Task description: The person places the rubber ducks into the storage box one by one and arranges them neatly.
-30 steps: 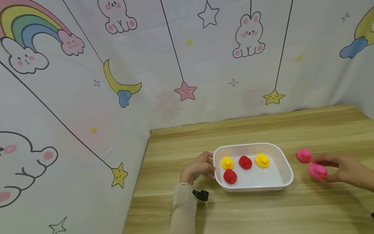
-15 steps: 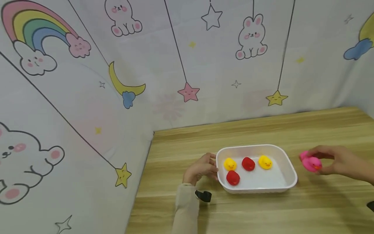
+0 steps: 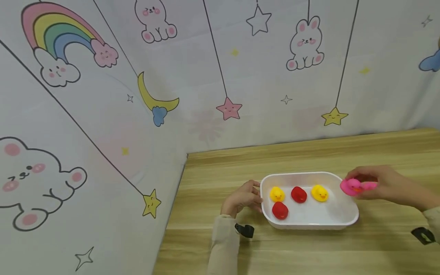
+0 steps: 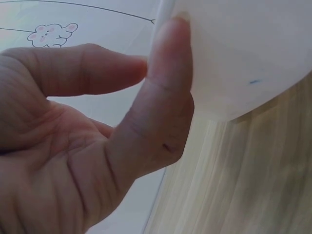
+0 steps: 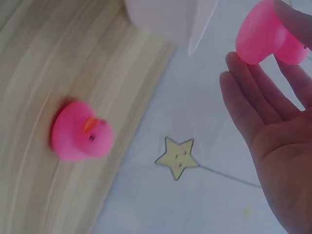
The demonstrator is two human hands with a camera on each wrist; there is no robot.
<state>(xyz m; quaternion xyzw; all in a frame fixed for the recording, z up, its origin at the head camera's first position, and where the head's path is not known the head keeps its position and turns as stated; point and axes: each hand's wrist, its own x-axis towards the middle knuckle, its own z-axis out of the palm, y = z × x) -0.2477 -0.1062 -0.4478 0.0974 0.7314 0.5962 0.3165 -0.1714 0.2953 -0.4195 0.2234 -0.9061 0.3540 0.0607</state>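
Note:
My right hand (image 3: 381, 183) holds a pink rubber duck (image 3: 351, 187) between thumb and fingers, at the right end of a white plastic bin (image 3: 309, 227). In the right wrist view the held duck (image 5: 261, 34) is raised off the table. Another pink duck (image 5: 80, 131) sits on the table there; in the head view it shows only partly, past my fingers. My left hand (image 3: 243, 198) grips the bin's left rim, with thumb and index finger close together at the edge in the left wrist view. Inside the bin are two yellow ducks (image 3: 320, 193) and two red rounded toys (image 3: 299, 194).
The bin stands on a wood-grain table (image 3: 275, 254). A printed cloth (image 3: 206, 76) with bunnies and stars rises behind the table and along its left side. A black strap piece (image 3: 245, 230) is at my left wrist, another (image 3: 423, 235) at my right.
My right hand has taken hold of a pink duck, lifted it and carried it left to the bin's right end. The left hand stays at the bin's left rim.

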